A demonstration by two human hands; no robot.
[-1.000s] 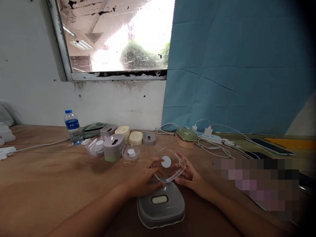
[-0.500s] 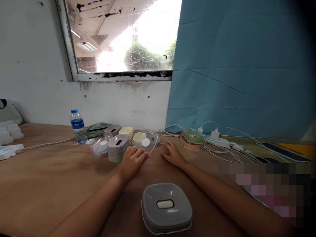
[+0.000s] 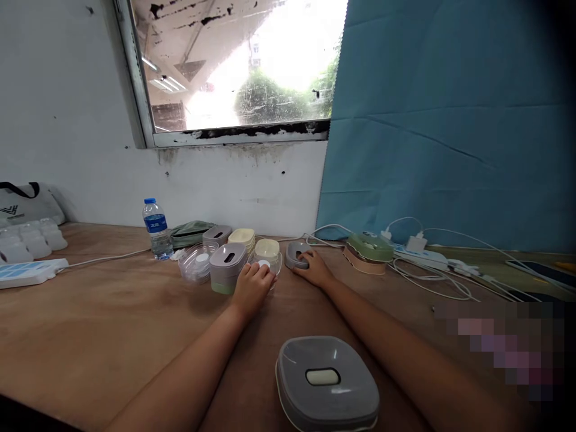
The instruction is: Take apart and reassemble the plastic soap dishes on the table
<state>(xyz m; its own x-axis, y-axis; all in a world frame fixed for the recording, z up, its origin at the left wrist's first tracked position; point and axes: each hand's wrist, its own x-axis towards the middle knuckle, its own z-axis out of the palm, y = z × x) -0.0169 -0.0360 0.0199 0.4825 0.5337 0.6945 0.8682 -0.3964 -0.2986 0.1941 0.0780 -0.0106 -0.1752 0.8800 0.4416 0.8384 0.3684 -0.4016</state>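
My left hand (image 3: 254,291) is closed on the near edge of a clear plastic cover (image 3: 274,282) with a white disc (image 3: 263,264) on it. The cover is low, in front of a pale yellow lid (image 3: 267,248), partly hidden by my fingers. My right hand (image 3: 317,271) has its fingers on a grey lid (image 3: 294,251) with a dark slot, its thumb along the near side. Close in front of me stands a grey box-like container (image 3: 327,393) with a clear cover and a cream oval in its top.
Left of my hand are stacked purple-grey lids (image 3: 228,258), yellow lids (image 3: 243,236) and clear covers (image 3: 194,270). A water bottle (image 3: 157,231) and green pouch (image 3: 189,234) stand behind. Green and tan pieces (image 3: 369,247), cables and a power strip (image 3: 420,257) lie right.
My left hand has lowered the clear cover, which was held up tilted. My right hand has moved from open beside the grey lid onto it. The view has turned slightly left.
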